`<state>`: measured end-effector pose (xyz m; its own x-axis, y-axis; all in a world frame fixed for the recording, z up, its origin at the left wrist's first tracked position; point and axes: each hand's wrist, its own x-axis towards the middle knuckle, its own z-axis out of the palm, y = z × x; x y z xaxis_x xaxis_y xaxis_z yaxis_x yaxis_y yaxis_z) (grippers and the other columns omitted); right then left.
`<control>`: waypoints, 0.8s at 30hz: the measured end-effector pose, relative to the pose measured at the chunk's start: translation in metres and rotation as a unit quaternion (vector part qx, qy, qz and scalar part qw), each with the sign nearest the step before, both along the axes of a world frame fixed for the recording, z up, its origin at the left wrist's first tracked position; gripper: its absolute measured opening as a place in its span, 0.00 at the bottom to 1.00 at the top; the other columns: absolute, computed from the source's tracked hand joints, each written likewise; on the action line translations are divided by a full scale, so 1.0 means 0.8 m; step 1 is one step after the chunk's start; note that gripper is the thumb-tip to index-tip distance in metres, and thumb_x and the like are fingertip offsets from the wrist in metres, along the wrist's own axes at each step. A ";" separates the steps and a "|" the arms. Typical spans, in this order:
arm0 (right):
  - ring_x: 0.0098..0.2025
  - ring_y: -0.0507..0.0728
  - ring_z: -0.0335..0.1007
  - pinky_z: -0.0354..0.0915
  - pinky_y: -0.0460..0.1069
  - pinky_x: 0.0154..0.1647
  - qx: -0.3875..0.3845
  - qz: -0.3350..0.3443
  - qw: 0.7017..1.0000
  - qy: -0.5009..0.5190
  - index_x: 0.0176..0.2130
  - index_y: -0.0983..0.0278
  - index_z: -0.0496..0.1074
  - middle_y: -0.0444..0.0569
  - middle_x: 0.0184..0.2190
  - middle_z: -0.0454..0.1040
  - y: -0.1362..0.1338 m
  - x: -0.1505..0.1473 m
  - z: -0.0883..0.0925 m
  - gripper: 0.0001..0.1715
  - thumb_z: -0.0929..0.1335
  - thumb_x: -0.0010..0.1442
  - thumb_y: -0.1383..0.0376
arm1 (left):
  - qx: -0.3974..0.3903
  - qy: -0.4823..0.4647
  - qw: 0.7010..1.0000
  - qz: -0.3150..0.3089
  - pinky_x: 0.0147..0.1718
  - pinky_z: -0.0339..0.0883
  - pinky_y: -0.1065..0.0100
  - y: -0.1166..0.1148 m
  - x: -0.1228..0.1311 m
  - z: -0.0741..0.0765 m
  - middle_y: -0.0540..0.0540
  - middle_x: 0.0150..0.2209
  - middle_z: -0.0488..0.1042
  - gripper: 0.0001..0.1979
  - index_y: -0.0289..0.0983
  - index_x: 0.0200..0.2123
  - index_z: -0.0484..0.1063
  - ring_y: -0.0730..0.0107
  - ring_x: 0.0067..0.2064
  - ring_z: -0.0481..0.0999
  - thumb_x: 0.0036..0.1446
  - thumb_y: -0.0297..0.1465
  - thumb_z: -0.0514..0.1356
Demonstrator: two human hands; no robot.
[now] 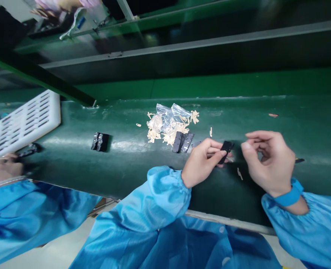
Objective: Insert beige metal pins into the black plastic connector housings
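Black plastic part (226, 149) is pinched btw thumb & fingers of my left hand (201, 160), just over the green bench (126, 164). Right hand (266, 162) sits near it, not touching, fingers curled in; can't tell if they grip anything. Two more black pcs (182, 142) lie just beside the left hand, next to a clear bag (169, 116) w/ tan scraps. White slotted tray (22, 123) is far left, by a co-worker's hand (0, 170).

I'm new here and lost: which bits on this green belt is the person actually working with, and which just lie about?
In use: small black part pinched in left hand; right hand close beside it.
Lying about: beige slips and clear bag; two black parts beside them; black pair farther left; white slotted tray.
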<state>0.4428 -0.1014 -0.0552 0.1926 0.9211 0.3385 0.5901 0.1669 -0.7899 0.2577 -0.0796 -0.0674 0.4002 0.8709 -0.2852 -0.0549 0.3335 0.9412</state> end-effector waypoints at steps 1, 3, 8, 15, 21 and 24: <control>0.26 0.54 0.72 0.69 0.49 0.26 -0.013 0.011 0.999 0.035 0.44 0.59 0.75 0.46 0.30 0.77 0.002 0.003 0.001 0.08 0.72 0.66 0.60 | -0.034 -0.030 0.999 0.001 0.35 0.79 0.69 0.003 0.000 0.002 0.41 0.41 0.85 0.19 0.35 0.43 0.70 0.65 0.39 0.86 0.61 0.43 0.69; 0.25 0.54 0.73 0.70 0.48 0.25 -0.047 0.049 0.994 0.082 0.37 0.59 0.74 0.45 0.28 0.77 0.005 0.006 0.003 0.08 0.72 0.67 0.59 | -0.069 -0.065 0.995 0.004 0.34 0.79 0.69 0.007 0.000 0.006 0.40 0.42 0.85 0.22 0.35 0.43 0.70 0.66 0.38 0.85 0.58 0.45 0.71; 0.26 0.54 0.75 0.69 0.46 0.23 -0.101 0.122 0.979 0.130 0.36 0.60 0.74 0.45 0.28 0.78 0.006 0.001 0.007 0.09 0.72 0.66 0.59 | -0.079 -0.087 0.993 0.009 0.33 0.79 0.70 0.008 0.000 0.010 0.46 0.34 0.84 0.26 0.35 0.42 0.69 0.67 0.36 0.85 0.53 0.47 0.74; 0.24 0.53 0.76 0.70 0.46 0.23 -0.106 0.103 0.981 0.128 0.36 0.60 0.73 0.43 0.25 0.77 0.002 -0.005 0.002 0.06 0.73 0.65 0.63 | -0.053 -0.063 0.996 0.018 0.33 0.78 0.72 0.002 0.004 0.007 0.48 0.32 0.81 0.24 0.35 0.40 0.70 0.71 0.35 0.83 0.54 0.47 0.73; 0.23 0.53 0.75 0.68 0.46 0.21 -0.095 0.088 0.986 0.106 0.34 0.60 0.72 0.43 0.24 0.76 0.001 -0.003 0.000 0.07 0.73 0.65 0.64 | -0.013 -0.055 0.998 0.000 0.35 0.77 0.73 0.000 0.002 0.003 0.46 0.35 0.81 0.21 0.35 0.42 0.71 0.71 0.37 0.83 0.58 0.46 0.70; 0.24 0.53 0.75 0.68 0.46 0.22 -0.103 0.081 0.986 0.103 0.34 0.60 0.72 0.44 0.24 0.76 0.000 -0.003 0.000 0.08 0.73 0.65 0.63 | 0.001 -0.049 0.999 -0.005 0.36 0.77 0.72 -0.001 0.002 0.000 0.45 0.35 0.81 0.21 0.35 0.43 0.71 0.70 0.37 0.83 0.60 0.45 0.69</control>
<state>0.4400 -0.1015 -0.0551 0.0822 0.9904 0.1108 0.3922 0.0701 -0.9172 0.2592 -0.0803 -0.0674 0.4355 0.8670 -0.2423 -0.1438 0.3327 0.9320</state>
